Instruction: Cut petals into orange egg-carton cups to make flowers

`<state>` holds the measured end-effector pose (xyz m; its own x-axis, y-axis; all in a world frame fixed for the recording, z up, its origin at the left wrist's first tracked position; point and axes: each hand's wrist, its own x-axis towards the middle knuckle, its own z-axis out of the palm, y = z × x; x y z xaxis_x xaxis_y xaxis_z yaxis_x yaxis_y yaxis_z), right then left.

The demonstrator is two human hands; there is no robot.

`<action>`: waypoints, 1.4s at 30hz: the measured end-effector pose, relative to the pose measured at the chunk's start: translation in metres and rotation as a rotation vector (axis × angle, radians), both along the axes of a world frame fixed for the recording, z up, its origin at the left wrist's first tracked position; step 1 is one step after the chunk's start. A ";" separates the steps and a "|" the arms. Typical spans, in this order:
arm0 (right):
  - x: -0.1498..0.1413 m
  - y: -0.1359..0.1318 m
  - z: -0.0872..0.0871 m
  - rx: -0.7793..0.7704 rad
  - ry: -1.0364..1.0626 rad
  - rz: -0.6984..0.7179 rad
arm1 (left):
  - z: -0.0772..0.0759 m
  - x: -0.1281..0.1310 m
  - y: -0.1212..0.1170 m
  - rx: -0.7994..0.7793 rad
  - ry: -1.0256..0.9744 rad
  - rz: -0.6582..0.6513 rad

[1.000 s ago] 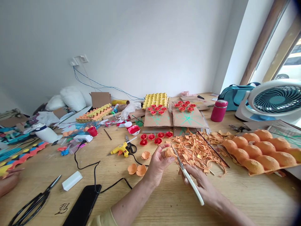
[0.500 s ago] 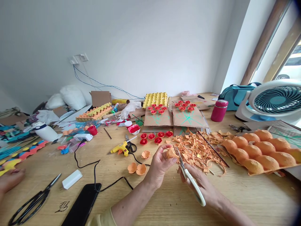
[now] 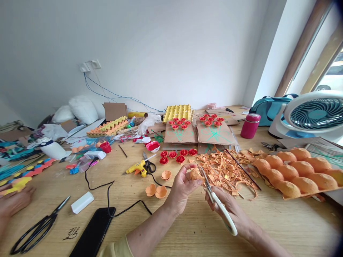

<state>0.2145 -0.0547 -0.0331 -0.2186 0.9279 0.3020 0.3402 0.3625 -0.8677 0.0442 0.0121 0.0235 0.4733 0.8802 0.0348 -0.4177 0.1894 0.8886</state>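
My left hand [image 3: 183,189] pinches an orange egg carton cup [image 3: 196,174] between thumb and fingers. In my right hand [image 3: 227,205] is a pair of white-handled scissors [image 3: 221,210], their blades beside the cup's right edge. Whether the blades touch the cup I cannot tell. Behind both hands spreads a pile of orange carton scraps [image 3: 222,167]. Left of my left hand lie cut orange flower-shaped cups [image 3: 161,192]. Several red paper roses [image 3: 183,152] sit just beyond.
A yellow glue gun [image 3: 136,167] and black scissors [image 3: 40,228] lie to the left, near a phone [image 3: 93,232] and cord. An orange egg carton [image 3: 297,171], pink flask [image 3: 250,126] and fan [image 3: 316,112] stand right. Another person's hand [image 3: 16,201] is at far left.
My right hand and the scissors have shifted slightly right and down. My left hand still holds the cup in nearly the same place. The other person's hand moved a little right.
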 end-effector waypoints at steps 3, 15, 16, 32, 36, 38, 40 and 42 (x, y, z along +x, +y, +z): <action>0.000 -0.001 0.000 0.001 -0.002 -0.002 | 0.003 -0.001 0.000 -0.007 -0.004 0.000; -0.002 0.006 0.010 -0.221 0.399 -0.086 | 0.009 -0.001 -0.001 0.026 0.009 -0.035; -0.002 0.006 0.011 -0.233 0.446 -0.090 | 0.007 -0.001 0.000 0.032 0.012 -0.057; -0.003 0.004 0.016 -0.167 0.529 -0.304 | -0.014 0.002 0.001 0.086 0.132 -0.258; -0.007 0.002 0.015 -0.108 0.503 -0.289 | -0.014 0.004 0.000 -0.099 0.048 -0.226; -0.008 0.002 0.012 -0.070 0.491 -0.293 | -0.017 0.005 -0.002 -0.206 0.005 -0.228; -0.009 0.002 0.007 -0.027 0.454 -0.312 | -0.021 0.007 -0.005 -0.284 -0.028 -0.233; -0.009 0.003 0.002 0.003 0.398 -0.333 | -0.024 0.009 -0.007 -0.309 -0.054 -0.219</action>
<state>0.2055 -0.0522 -0.0316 0.2204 0.9267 0.3044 0.0810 0.2936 -0.9525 0.0531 0.0055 -0.0005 0.6562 0.7311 -0.1868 -0.3819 0.5353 0.7534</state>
